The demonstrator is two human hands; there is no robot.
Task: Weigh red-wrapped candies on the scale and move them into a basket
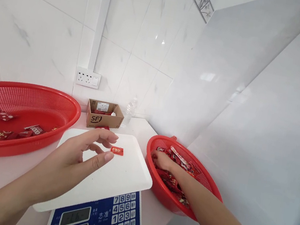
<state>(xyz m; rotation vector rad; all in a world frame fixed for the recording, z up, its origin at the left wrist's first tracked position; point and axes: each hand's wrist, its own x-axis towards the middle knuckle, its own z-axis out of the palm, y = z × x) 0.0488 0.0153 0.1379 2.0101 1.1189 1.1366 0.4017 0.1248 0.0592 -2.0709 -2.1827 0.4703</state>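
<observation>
My left hand [86,161] hovers over the white pan [118,173] of a digital scale, its thumb and fingers apart and nothing between them. Just past its fingertips, a small red packet [117,150] with yellow lettering appears on the pan. My right hand [163,161] reaches into the red basket [178,207] on the right, among many red snack packets [170,181]. Its fingertips are hidden, so I cannot see whether they grip one. Below the pan, the scale's blue panel [103,216] shows number keys and two grey displays.
A large red basket [17,151] with several packets stands at the left. Behind the scale, an open cardboard box [106,121] sits beside a clear plastic bottle [130,111]. White tiled walls close off the back, with a socket [87,78] above the table.
</observation>
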